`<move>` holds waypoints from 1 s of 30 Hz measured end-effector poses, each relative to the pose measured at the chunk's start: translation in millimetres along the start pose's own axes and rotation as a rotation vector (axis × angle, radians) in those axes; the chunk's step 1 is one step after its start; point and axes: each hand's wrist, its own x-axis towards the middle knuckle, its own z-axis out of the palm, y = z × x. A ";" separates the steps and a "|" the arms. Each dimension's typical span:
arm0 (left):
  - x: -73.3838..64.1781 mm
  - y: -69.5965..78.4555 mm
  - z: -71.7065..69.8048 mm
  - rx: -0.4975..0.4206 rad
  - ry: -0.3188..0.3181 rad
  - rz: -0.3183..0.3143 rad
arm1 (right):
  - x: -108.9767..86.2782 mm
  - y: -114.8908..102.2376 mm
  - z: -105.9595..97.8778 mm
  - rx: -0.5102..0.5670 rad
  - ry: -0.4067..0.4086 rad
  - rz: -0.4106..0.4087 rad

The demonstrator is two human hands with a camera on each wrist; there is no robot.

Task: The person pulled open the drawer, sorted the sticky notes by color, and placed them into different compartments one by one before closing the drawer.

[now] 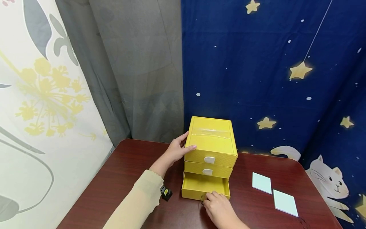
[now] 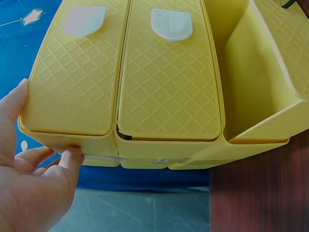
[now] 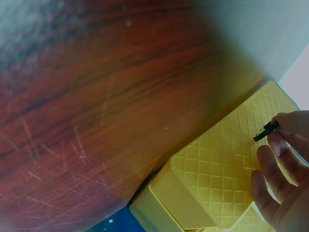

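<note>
A yellow three-drawer cabinet (image 1: pixel 213 133) stands on the table, its lowest drawer (image 1: pixel 206 183) pulled out and its yellow inside showing. My left hand (image 1: pixel 175 152) rests against the cabinet's upper left edge; in the left wrist view, the thumb lies along the top edge and other fingers touch the side panel. At the front of the pulled-out drawer is my right hand (image 1: pixel 219 208). Between thumb and fingertips it pinches a small black USB cable (image 3: pixel 265 131), whose plug end shows in the right wrist view. The cable's thin loop hangs beside the fingers in the head view.
Two pale square pads (image 1: pixel 261 183) lie to the cabinet's right, with a thin dark strand near the closer one. Both upper drawers are closed and have white tab handles (image 1: pixel 209 160). Behind the dark red table (image 1: pixel 137 156) hang grey and blue curtains.
</note>
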 end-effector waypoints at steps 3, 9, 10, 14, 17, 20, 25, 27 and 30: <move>0.1 -0.3 0.2 -0.003 0.000 0.002 | -1.3 -0.9 -1.1 0.004 -0.010 -0.009; -0.1 -0.4 1.0 -0.008 -0.003 0.008 | -2.7 -2.7 -3.8 0.002 -0.028 -0.030; -0.2 -0.3 1.0 -0.009 -0.004 0.009 | -2.7 -3.1 -4.4 0.004 -0.027 -0.031; -0.5 -0.4 0.9 -0.010 -0.003 0.006 | -2.1 -4.9 -6.6 0.013 -0.018 -0.040; -0.6 -0.6 0.5 -0.008 0.000 0.005 | -1.5 -6.6 -8.2 0.011 -0.011 -0.050; -0.7 -0.6 0.2 -0.005 0.003 0.007 | -1.3 -8.1 -9.4 0.003 -0.010 -0.058; -0.8 -0.4 0.3 0.001 0.001 0.006 | -2.3 -9.4 -9.9 0.004 -0.015 -0.064; -0.9 -0.5 0.4 0.003 -0.001 0.007 | -2.9 -9.5 -9.6 0.003 -0.014 -0.068; -0.8 -0.5 0.4 0.002 -0.002 0.010 | -3.5 -9.6 -9.5 0.004 -0.009 -0.073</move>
